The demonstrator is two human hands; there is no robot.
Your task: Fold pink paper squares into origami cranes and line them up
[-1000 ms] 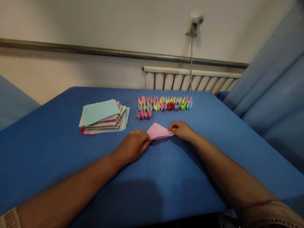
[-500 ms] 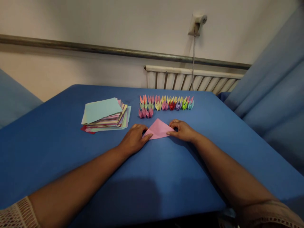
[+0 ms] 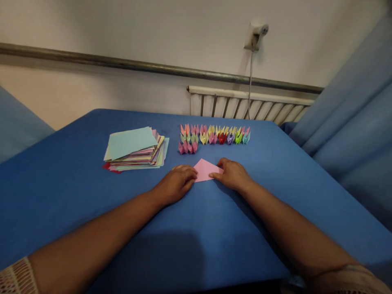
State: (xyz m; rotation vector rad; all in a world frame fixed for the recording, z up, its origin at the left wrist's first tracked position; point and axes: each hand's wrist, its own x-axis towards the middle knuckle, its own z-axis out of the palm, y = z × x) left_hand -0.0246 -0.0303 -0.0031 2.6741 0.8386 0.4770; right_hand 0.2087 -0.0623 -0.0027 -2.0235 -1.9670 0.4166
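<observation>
A pink paper folded into a triangle [image 3: 205, 169] lies flat on the blue table [image 3: 214, 228]. My left hand [image 3: 176, 183] rests on its left corner, fingers curled down onto the paper. My right hand [image 3: 232, 174] presses on its right side, fingertips on the sheet. Both hands cover the outer corners, so only the middle of the triangle shows.
A stack of coloured paper sheets [image 3: 134, 149] lies to the left, with a light blue sheet on top. Rows of several small folded paper pieces [image 3: 214, 136] stand behind the hands. A radiator [image 3: 248, 104] and a wall rail run beyond the table; blue fabric hangs at right.
Both hands have moved closer together over the pink triangle, covering more of it. The paper looks smaller between them than a second ago.
</observation>
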